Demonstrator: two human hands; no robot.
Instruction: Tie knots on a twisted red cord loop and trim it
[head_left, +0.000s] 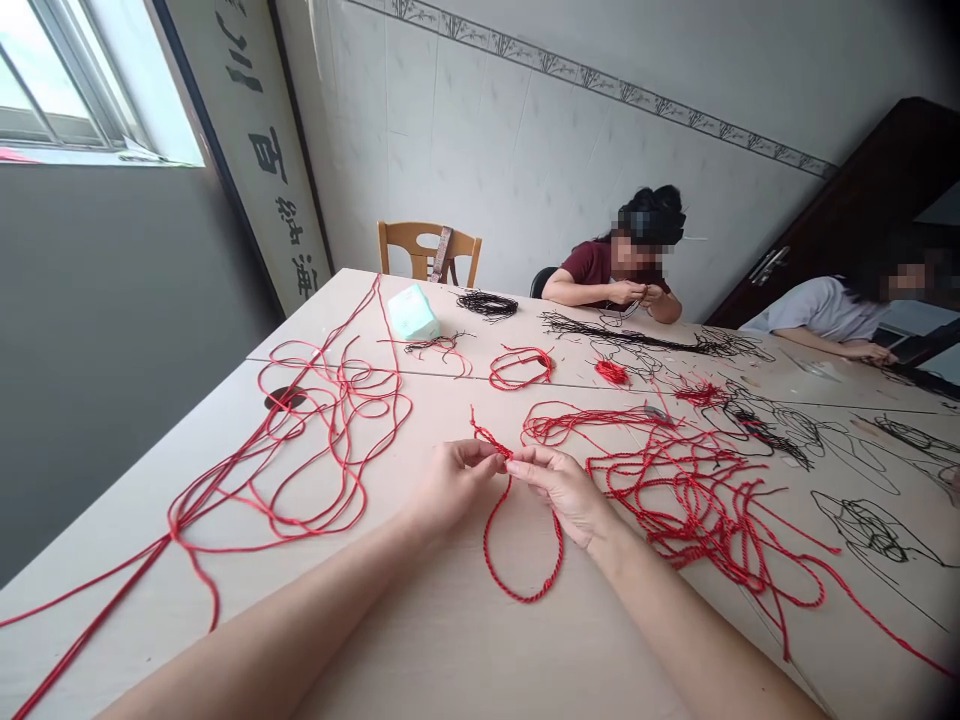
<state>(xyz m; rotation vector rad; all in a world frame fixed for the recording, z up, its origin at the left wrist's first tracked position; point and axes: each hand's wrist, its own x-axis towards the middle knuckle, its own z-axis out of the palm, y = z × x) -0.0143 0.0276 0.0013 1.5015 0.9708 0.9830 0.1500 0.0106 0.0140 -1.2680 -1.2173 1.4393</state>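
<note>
Along a pale table (525,660) that fills the view, work is spread out below a tiled wall (480,130), with a bright window (67,90) at 10 o'clock, a banner of black characters (255,150) beside it and a dark door (847,200) at 2 o'clock. Two seated co-workers face the table: one in a dark red shirt (592,270) at 12 o'clock, with raised hands (626,292) working something small, and one in a pale shirt (817,310) at 2 o'clock, an arm lying along the table. Long red cords (174,530) sprawl at 9 o'clock, drawn to one point, perhaps to keep the strands together. A heavy red tangle (697,510) lies at 3 o'clock, and black cords (645,340) trail toward 1 o'clock, seemingly kept apart by colour. Near 12 o'clock sit a pale green packet (412,312), a small red coil (520,368) and a little red bunch (611,372). At the centre, both forearms reach in from 6 o'clock. The left hand (454,485) and right hand (559,490) are closed in a pinch, meeting on a short twisted red cord (521,598), whose loop drops to the table at 6 o'clock while its free end pokes out toward 11 o'clock. Gripped this close, the cord seems held so that its join cannot slip.
</note>
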